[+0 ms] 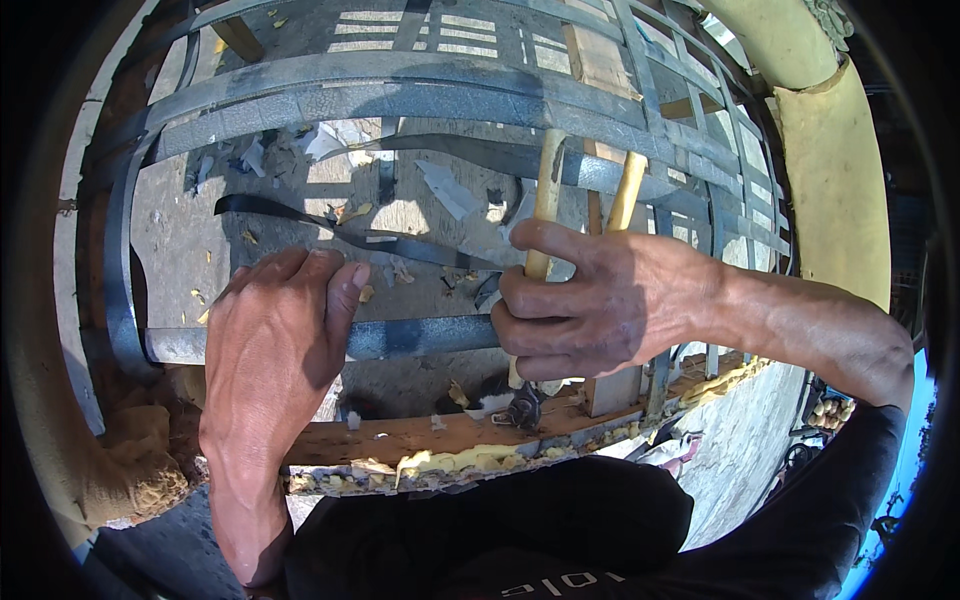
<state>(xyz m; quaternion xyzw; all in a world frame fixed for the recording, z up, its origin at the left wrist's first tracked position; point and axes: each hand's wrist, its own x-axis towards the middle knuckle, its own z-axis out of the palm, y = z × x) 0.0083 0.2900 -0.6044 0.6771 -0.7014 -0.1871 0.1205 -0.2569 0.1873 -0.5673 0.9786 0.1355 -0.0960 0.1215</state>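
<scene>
In my right hand (600,300) is a pair of pincers with yellow handles (549,185). My fingers curl round the handles, which point away from me. What looks like their dark metal head (523,408) is low by the near wooden rail (370,438), partly hidden below the hand. My left hand (270,350) lies over the nearest dark webbing strap (420,337), fingers bent down around it and thumb along its near side. Beyond both hands a loose strap (290,210) hangs twisted, its free end toward the left.
Woven straps (350,95) cross the far part of the wooden frame. Yellow foam (830,180) pads the right arm, and torn foam (470,462) clings to the near rail. Scraps of paper (447,190) litter the concrete floor below. A padded left arm (45,350) curves along the edge.
</scene>
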